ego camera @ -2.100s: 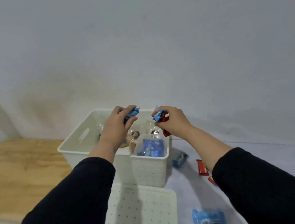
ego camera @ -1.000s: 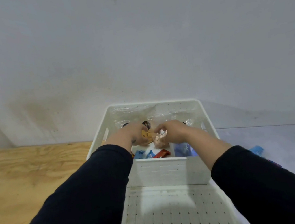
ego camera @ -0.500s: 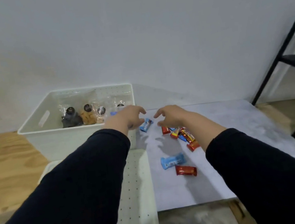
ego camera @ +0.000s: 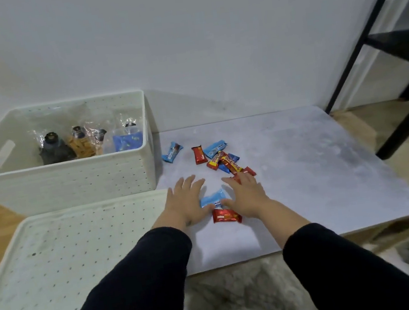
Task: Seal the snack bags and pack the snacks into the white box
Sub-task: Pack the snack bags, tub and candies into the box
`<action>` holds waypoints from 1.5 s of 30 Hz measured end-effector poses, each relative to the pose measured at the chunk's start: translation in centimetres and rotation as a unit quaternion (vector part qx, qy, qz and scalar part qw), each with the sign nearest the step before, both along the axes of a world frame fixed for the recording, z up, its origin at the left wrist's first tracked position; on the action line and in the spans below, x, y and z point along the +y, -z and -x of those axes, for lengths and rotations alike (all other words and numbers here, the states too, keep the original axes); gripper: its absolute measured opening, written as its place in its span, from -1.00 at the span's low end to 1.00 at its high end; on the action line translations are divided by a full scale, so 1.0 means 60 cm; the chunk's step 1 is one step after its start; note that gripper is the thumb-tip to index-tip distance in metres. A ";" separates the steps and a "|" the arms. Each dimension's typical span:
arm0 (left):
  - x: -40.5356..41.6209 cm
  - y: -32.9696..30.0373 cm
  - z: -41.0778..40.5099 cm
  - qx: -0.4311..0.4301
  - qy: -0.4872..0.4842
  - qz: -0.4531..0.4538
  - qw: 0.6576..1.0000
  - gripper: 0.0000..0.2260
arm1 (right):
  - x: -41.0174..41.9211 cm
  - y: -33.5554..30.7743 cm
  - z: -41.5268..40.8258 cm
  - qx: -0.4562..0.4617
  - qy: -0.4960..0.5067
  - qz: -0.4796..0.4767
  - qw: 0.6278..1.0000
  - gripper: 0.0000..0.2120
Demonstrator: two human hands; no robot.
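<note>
Both of my hands have come forward and down since half a second ago, away from the white box (ego camera: 75, 178) and onto the pale bench (ego camera: 318, 165). My left hand (ego camera: 187, 200) is lying flat with its fingers spread, and my right hand (ego camera: 245, 193) is lying flat beside it, fingers straight. They are sitting close together with a blue snack pack (ego camera: 212, 199) between them; my left thumb is touching its near edge, and my right thumb is resting by its other end. Neither hand is gripping anything. A red snack bar (ego camera: 226, 216) is lying just in front of my wrists, touching the blue pack. Farther out, a loose pile of red and blue snacks (ego camera: 221, 159) is lying on the bench, with a single blue pack (ego camera: 172, 152) apart from it, near the box's right wall. Inside the box, several clear snack bags (ego camera: 78, 145) are standing along the far side. The box's perforated white lid (ego camera: 68, 258) is lying flat to my left, in front of the box.
</note>
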State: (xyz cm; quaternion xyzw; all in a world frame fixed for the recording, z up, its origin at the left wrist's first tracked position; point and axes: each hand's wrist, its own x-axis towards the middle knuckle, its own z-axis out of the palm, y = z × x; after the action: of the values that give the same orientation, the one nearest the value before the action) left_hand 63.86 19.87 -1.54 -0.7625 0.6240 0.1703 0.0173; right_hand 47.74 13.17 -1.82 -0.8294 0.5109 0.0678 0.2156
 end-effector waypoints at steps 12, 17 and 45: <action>-0.079 0.122 0.001 -0.025 -0.009 0.149 0.988 -0.10 | -0.158 0.100 -0.044 -0.008 0.034 0.100 0.994 -0.31; -0.162 0.116 -0.090 -0.058 -0.038 0.130 0.989 -0.05 | -0.225 0.103 -0.076 -0.032 -0.011 0.135 0.990 -0.31; -0.163 0.118 -0.068 0.011 -0.002 0.194 0.981 -0.61 | -0.157 0.129 0.000 -0.069 -0.024 0.313 0.947 -0.57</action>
State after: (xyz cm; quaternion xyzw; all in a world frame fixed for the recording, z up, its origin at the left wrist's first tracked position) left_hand 67.97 10.12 -8.60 -0.7507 0.6438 0.0542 -0.1378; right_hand 47.71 3.78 -9.59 -0.8698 0.4703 -0.1479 -0.0222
